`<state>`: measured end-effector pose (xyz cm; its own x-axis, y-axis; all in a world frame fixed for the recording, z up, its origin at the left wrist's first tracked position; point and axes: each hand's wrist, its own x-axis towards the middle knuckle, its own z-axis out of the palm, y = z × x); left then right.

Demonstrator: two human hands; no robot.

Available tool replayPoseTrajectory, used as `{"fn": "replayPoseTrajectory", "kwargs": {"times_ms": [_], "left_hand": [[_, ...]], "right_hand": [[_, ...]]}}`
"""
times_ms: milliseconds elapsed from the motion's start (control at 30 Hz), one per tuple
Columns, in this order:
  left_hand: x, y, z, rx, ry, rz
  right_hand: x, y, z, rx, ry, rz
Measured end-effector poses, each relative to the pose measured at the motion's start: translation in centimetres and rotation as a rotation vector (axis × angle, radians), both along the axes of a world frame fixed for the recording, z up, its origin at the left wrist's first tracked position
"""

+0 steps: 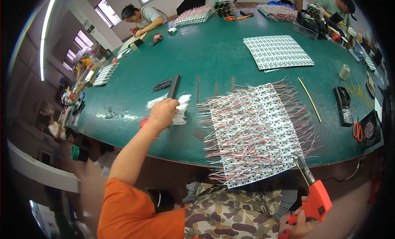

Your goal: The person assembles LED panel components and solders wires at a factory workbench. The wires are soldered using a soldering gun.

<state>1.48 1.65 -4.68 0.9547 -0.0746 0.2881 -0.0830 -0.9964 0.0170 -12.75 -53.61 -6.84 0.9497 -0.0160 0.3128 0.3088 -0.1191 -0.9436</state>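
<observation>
The red soldering gun [318, 201] is held in the right hand [303, 225], tip at the near-right edge of the wired panel [259, 134]. Leftward, white wires [181, 115] are partly covered by the left hand [163, 113]; whether pinched cannot be told

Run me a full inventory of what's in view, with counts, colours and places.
Table: one, green, centre
Wired board sheet: one, white with red and white wires, near edge
Bare board sheets: at least two, white, far right
Loose wires: many, white, left of centre
Bar: one, dark, left of centre
Stick: one, yellow, right side
Tape roll: one, pale, right side
Scissors: at least two, orange-handled, right side and far edge
Co-workers: at least three, grey, green and yellow tops, far side and left
Soldering gun: one, red, lower right
Left hand: one, bare, at the loose wires
Right hand: one, bare, holding the soldering gun
Sleeve: one, orange, lower left
Small background items: too blurred to count
</observation>
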Motion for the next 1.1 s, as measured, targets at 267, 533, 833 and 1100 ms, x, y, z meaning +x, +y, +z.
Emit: {"fn": "replayPoseTrajectory", "kwargs": {"times_ms": [267, 533, 833, 1100], "left_hand": [[-0.6, -1.0, 1.4, -0.505, -0.100, 0.136], [-3.4, -3.8, -2.2, -1.191, -0.061, 0.186], [-3.8, -4.9, -5.2, -1.063, -0.082, 0.071], [-4.7, -6.0, -4.0, -0.567, -0.184, -0.005]], "right_hand": [[-0.6, -0.6, -0.7, 0.050, 0.085, -0.003], [-0.3, 0.1, -0.2, 0.034, 0.024, -0.035], [-1.8, -0.4, -1.9, 0.145, 0.064, -0.136], [-1.0, -0.5, -1.3, 0.128, 0.075, 0.054]]}}
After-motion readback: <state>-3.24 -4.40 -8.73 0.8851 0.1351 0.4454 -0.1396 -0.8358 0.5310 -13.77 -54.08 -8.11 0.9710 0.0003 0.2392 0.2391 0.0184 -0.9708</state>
